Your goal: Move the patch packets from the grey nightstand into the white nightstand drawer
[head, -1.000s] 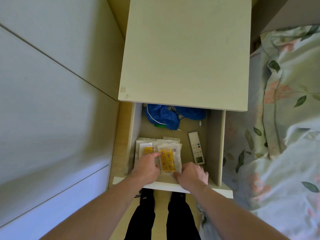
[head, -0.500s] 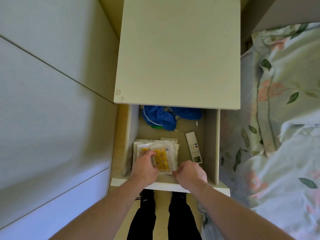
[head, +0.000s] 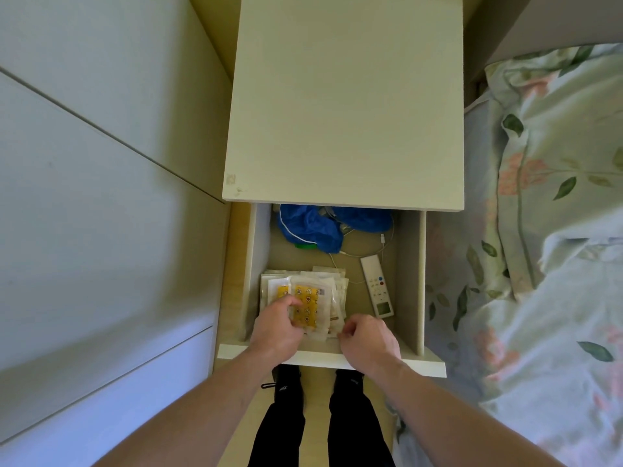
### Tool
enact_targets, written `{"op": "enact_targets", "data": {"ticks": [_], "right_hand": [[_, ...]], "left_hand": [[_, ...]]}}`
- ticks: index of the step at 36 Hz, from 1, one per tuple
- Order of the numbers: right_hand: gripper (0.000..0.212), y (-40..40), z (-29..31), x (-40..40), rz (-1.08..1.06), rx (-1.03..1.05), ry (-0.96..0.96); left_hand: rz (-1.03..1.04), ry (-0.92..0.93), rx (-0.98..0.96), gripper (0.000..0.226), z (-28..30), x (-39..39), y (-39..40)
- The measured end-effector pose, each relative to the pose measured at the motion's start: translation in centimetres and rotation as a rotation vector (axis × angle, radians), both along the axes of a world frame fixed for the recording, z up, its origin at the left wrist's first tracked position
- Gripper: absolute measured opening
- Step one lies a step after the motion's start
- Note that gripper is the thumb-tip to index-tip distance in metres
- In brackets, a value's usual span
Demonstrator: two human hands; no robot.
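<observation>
Patch packets (head: 312, 298) under left hand (head: 278, 326)

Head-worn camera looked steeply down over an open nightstand drawer (head: 332, 358).

The single wide-angle view faced forward and down from standing height, close above the white nightstand (head: 344, 106), whose top filled the upper centre of the frame. The pulled-out drawer sat at centre, with the wearer's forearms entering from the bottom edge and both feet showing at bottom centre. White cabinet fronts (head: 101, 203) bent across the left half of the frame, curved by the lens, while floral bedding (head: 553, 230) ran down the right edge. No second view was supplied, so no part of the scene was shared.
</observation>
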State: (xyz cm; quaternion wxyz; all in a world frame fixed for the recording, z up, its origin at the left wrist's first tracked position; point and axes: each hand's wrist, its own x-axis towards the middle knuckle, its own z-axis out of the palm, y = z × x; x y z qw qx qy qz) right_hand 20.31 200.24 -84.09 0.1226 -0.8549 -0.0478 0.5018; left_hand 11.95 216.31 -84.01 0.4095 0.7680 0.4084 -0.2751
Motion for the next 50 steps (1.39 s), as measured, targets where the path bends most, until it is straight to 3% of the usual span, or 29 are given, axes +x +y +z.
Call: {"op": "enact_targets", "data": {"ticks": [7,15,21,33,42,50], "right_hand": [[0.029,-1.7,4.3,0.0,-0.038,0.067,-0.037],[0.046,-3.0,18.3,-0.1,-0.089,0.158,-0.104],[0.047,-5.0,30.0,-2.4,-0.219,0.216,-0.214],[0.040,-11.3,46.0,-13.9,-0.651,0.207,-0.477],[0.045,-20.4,53.0,-27.1,-1.036,0.167,-0.680],[0.047,-29.3,57.6,-45.2,-1.288,0.054,-0.848]], "left_hand": [[-0.023,-0.012,0.027,0.045,4.4,-1.7,0.3],[-0.064,-0.062,-0.041,0.030,18.3,-2.8,-0.7],[-0.315,-0.176,0.006,0.029,29.4,-2.3,-1.1],[-0.979,-0.351,0.052,0.052,43.8,-0.9,-5.1],[-1.411,-0.631,0.015,0.051,52.7,-4.6,-16.9],[-1.738,-0.789,-0.112,0.050,57.0,-15.6,-30.7]]}}
